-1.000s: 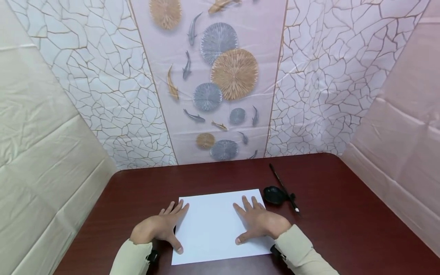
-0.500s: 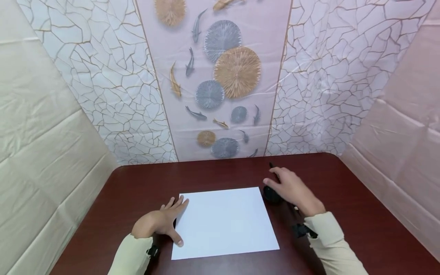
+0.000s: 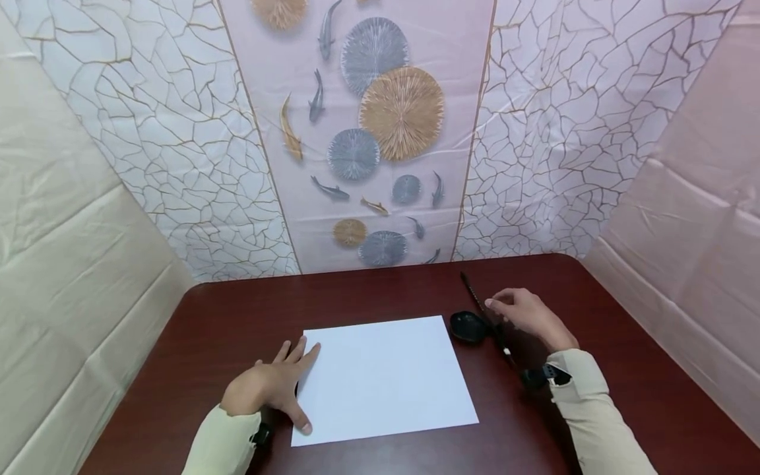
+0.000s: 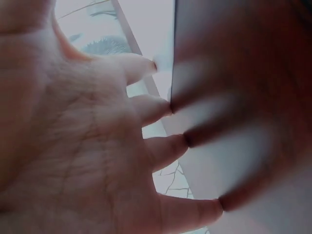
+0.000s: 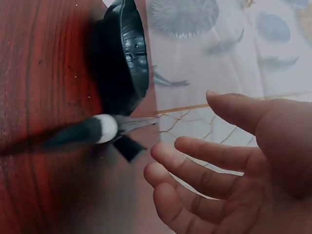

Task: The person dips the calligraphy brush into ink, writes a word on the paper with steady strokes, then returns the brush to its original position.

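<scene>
Right hand (image 3: 528,316) is off the white rectangular sheet of paper (image 3: 386,382), where it lay flat a second ago, and now hangs above the dark red wooden table (image 3: 368,290), just right of the slim black brush (image 3: 483,315) with the white band. Left hand (image 3: 270,386) keeps its place at the sheet's left edge: fingers straight and spread, thumb on the paper. Reading: the work appears to shift from two-handed steadying to one hand on the sheet and one at the brush; no grasp made yet. Sheet lies flat at the table's near middle; brush slants beside the black lobed dish (image 3: 468,327), right of the far corner. From the head view alone the right fingers could pass for a pinch; the right wrist view shows thumb and fingers apart, loosely bent, nothing between them. It also shows the brush's dark pointed tip and a small black piece (image 5: 129,148) next to it; whether that supports the brush, cannot tell. Left wrist view adds the left palm, raised, weight seemingly on the fingertips; the head view hides this.
</scene>
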Motion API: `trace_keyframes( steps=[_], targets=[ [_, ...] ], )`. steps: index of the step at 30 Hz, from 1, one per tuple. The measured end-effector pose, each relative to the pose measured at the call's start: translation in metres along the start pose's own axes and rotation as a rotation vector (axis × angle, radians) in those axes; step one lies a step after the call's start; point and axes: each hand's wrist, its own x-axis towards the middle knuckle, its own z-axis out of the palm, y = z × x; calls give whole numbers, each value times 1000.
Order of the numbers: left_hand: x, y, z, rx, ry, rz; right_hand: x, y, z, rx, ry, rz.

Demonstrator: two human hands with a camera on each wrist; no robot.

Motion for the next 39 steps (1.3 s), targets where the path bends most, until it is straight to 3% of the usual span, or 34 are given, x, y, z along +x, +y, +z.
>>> trace_keyframes(
  steps=[3,8,12,16,22,30,39],
  targets=[
    [1,-1,4,-5,2,7,3,14,3,91,-48,48],
    [19,-20,15,-26,21,8,7,32,1,195,-97,83],
    [32,-36,22,-36,38,16,13,33,-2,216,-111,78],
    [31,-42,20,-33,40,7,19,29,0,186,-117,60],
    [24,-32,17,-54,32,36,16,29,8,86,-94,66],
    [16,-4,20,-56,-48,61,-7,47,14,88,-122,129],
    [7,0,8,-46,-30,37,18,31,17,91,-79,94]
  ],
)
